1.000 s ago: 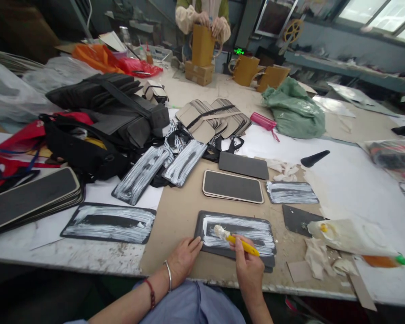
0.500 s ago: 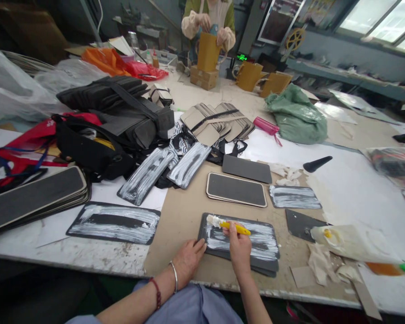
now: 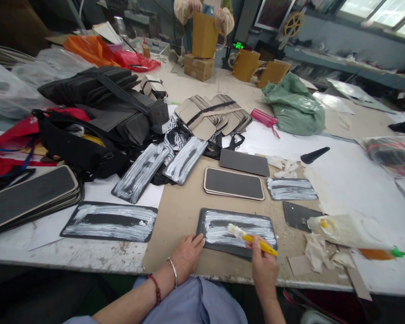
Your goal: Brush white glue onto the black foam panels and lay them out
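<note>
My right hand (image 3: 263, 265) grips a yellow-handled brush (image 3: 261, 244), its bristles loaded with white paste. The bristles rest over the middle of a dark rectangular panel (image 3: 239, 228) streaked with white. Beneath that panel, the edge of another dark piece shows. My left hand (image 3: 187, 254) lies flat, fingers stretched, with the fingertips at the panel's left edge. To the left lies another white-streaked panel (image 3: 110, 221), its centre still dark. Behind the work are a bare dark panel with a pale rim (image 3: 234, 183) and a plain dark panel (image 3: 244, 162).
A whitish plastic container (image 3: 349, 229) lies at the right near scraps. More coated panels (image 3: 185, 160) rest against black straps. Stacked dark panels (image 3: 30, 198) stand at the left, a green bag (image 3: 295, 105) farther back. Across the table a person handles a mustard-coloured bag (image 3: 203, 36).
My right hand and the brush have moved right and toward me, from the panel's upper left to its middle. My left hand stays at the panel's edge. The view has shifted slightly.
</note>
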A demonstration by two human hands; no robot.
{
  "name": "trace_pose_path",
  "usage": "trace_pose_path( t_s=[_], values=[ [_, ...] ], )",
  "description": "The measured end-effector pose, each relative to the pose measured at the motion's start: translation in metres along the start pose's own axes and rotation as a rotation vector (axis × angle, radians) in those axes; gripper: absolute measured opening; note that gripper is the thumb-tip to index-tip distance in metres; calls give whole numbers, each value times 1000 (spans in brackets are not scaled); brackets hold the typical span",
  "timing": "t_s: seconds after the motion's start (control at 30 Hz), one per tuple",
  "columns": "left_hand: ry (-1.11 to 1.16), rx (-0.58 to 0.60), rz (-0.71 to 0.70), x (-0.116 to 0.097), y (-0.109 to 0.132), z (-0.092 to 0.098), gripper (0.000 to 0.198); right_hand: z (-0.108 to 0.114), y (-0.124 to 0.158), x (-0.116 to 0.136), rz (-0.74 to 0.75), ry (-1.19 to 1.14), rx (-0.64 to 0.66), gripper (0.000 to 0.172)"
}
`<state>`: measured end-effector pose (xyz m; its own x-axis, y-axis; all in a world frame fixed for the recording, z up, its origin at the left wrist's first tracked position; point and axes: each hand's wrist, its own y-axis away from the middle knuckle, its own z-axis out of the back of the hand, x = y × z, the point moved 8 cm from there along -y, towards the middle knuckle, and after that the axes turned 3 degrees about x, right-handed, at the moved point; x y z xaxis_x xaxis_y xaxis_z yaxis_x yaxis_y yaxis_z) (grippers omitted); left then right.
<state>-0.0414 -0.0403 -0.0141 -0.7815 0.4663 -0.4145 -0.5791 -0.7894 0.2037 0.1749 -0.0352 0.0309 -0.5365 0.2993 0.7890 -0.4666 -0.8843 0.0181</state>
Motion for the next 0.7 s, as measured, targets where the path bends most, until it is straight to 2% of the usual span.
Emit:
trace_pose_path(
  t_s=[0.1, 0.17, 0.23, 0.3, 0.4, 0.47, 0.53, 0.7],
  values=[
    [44, -27, 26, 0, -1, 6, 37, 48, -11, -8, 60, 243, -147, 56],
    [109, -66, 58, 1, -3, 11, 30, 60, -11, -2, 157, 292, -153, 52],
    [204, -124, 97, 4, -6, 16, 24, 56, -4, 11, 317, 309, -130, 42],
    [321, -192, 161, 12, -11, 18, 25, 41, 8, 24, 494, 331, -91, 32],
    [495, -246, 351, 36, -20, 13, 32, 20, 23, 31, 659, 366, -27, 23],
    [576, -227, 477, 52, -27, 7, 38, 15, 27, 30, 705, 380, -12, 22],
    [615, -185, 535, 63, -36, 3, 44, 15, 28, 30, 736, 379, -7, 23],
    [535, -93, 504, 71, -60, 8, 49, 18, 25, 30, 751, 353, 8, 23]
  ],
)
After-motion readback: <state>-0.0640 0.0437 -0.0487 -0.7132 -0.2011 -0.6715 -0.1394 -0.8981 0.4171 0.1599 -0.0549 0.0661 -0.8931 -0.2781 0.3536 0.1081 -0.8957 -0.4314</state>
